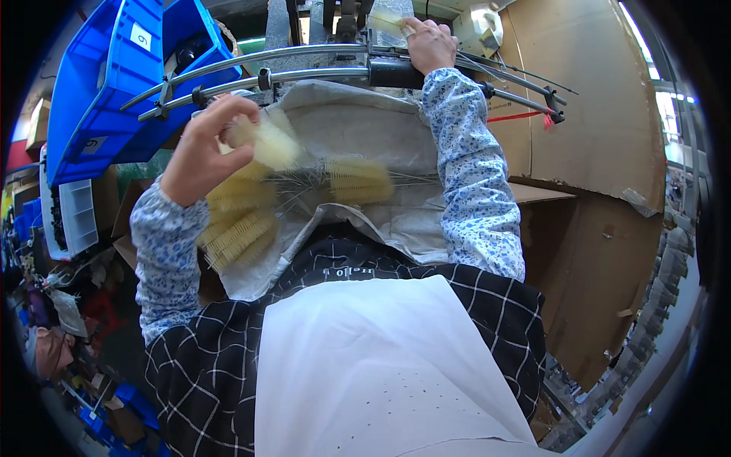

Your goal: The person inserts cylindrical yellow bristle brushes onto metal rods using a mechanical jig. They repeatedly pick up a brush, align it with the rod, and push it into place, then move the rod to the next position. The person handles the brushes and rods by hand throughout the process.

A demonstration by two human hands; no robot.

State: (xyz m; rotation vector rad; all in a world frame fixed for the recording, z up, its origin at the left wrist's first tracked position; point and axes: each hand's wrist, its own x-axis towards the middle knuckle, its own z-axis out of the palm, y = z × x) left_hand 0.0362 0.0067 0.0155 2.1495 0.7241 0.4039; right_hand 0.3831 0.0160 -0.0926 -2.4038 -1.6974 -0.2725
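at ten o'clock our left hand [209,148] grips a pale brush [276,143], blurred; near one, our right hand [432,47] is at a second brush [387,23], its grip we cannot tell. yellow brushes [242,228] lie on grey cloth [358,133] at nine.

I get bright glare at the right rim, a motion-blurred pale brush [277,145], and edges bending into black.

In the upper left of the frame, a white label [141,36] is bearing a single numeral on blue plastic bins [91,84]; a second label [94,145] is showing lower down. Near the centre, pale lettering [349,272] is running across a black checked garment [217,365].
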